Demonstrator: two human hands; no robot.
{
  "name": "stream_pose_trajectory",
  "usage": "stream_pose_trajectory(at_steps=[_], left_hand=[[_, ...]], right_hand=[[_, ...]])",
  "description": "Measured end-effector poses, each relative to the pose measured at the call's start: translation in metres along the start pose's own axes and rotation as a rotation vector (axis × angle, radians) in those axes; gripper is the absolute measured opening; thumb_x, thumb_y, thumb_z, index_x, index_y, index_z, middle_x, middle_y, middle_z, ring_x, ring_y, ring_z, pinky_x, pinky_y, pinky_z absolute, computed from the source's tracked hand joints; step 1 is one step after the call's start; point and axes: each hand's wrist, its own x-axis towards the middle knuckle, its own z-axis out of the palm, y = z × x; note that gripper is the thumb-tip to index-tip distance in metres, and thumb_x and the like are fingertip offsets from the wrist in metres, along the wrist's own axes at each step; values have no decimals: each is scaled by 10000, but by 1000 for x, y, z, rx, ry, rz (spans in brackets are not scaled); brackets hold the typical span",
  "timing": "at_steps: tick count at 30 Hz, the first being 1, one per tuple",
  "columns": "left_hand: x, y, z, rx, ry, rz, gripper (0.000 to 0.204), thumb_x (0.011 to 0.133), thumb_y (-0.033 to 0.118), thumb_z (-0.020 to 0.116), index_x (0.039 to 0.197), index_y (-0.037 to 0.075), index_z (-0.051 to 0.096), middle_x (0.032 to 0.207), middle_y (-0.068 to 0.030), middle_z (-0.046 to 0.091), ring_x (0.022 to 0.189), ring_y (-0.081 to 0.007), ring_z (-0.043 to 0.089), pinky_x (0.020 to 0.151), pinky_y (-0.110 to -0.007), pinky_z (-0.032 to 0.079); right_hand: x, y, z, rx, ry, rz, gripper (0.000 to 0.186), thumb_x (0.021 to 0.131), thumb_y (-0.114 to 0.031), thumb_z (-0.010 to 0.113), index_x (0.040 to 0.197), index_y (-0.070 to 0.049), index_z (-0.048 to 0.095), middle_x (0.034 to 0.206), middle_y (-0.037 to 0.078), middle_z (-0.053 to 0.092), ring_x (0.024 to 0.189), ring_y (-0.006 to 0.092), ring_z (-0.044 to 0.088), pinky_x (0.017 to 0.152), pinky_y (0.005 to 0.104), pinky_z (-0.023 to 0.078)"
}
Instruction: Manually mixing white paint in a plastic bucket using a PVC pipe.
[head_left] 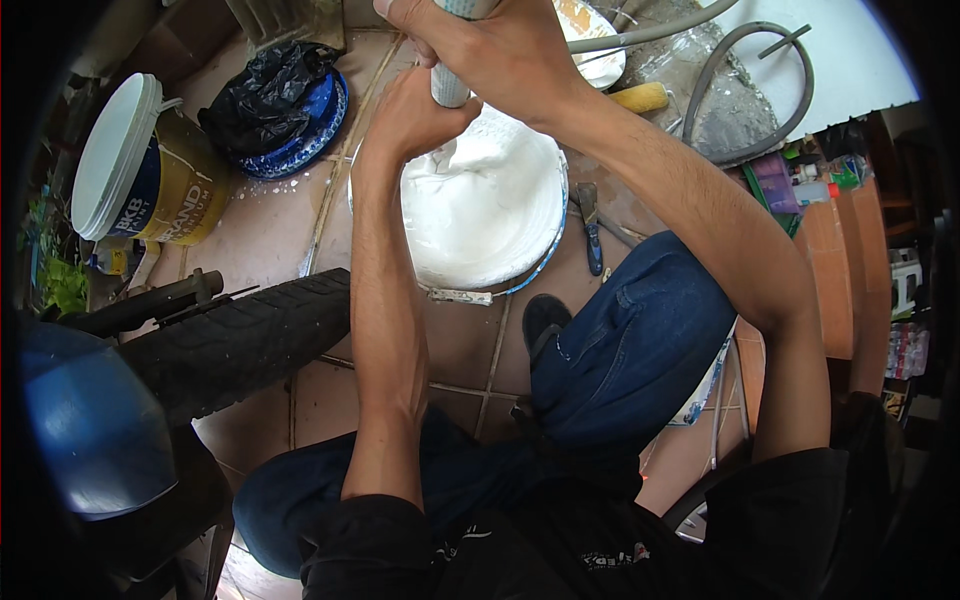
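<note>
A pale, printed cylindrical shaft (449, 92) rises from a bucket of thick white paste (490, 215) between my knees. My right hand (480, 50) is closed round the upper part of the shaft. My left hand (420, 112) grips it lower down, just above the paste, with some fingers hidden behind it. The shaft's bottom end is hidden. Beside the bucket on the right, a putty knife (592, 240) with a blue handle lies on the tiles.
A yellow bucket with white lid (190, 175) and a blue tub with black plastic (320, 130) are at upper left. A black tyre (240, 340) is at left. A grey hose (805, 95), yellow roller (638, 98), splattered bowl (600, 65) and cluttered orange step (845, 280) are to the right.
</note>
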Motion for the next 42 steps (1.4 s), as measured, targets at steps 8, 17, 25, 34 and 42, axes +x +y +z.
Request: stream_pose_trajectory(at_steps=[8,17,25,34,42], left_hand=[[-5,34,-12,-26,-476,-227,531,724,297,804,1145,8,658,1036,-209,740,960,-354,717,869,-431,551],[-6,40,24,-197,-153,7,474,765,238,776,1173,15,681,1112,-203,741,986,-339,726,877,-443,558],[-1,-5,26,25,218,71,408,790,293,761,1083,14,713,1027,-244,732,988,-457,674,852,-511,537],[-4,27,-25,121,-409,-197,482,721,330,813,1078,24,705,1013,-225,744,974,-379,717,871,-463,552],[-9,36,2,-52,-399,-236,531,740,308,814,1150,1,672,1080,-218,737,974,-360,719,898,-436,558]], right_hand=[[2,8,-11,41,139,174,262,933,-166,685,781,45,653,641,64,643,563,131,615,510,316,470],[10,43,-10,-431,152,-205,318,863,-259,708,898,57,686,706,220,678,674,318,713,678,414,578],[-3,15,8,-11,-2,-66,219,954,-136,683,892,72,654,726,90,682,679,175,656,602,320,496],[4,14,-5,-4,32,60,213,955,-132,687,799,12,664,631,58,629,543,109,592,493,311,470],[7,1,-11,-36,78,161,241,954,-144,689,789,27,650,619,54,618,549,136,616,506,323,497]])
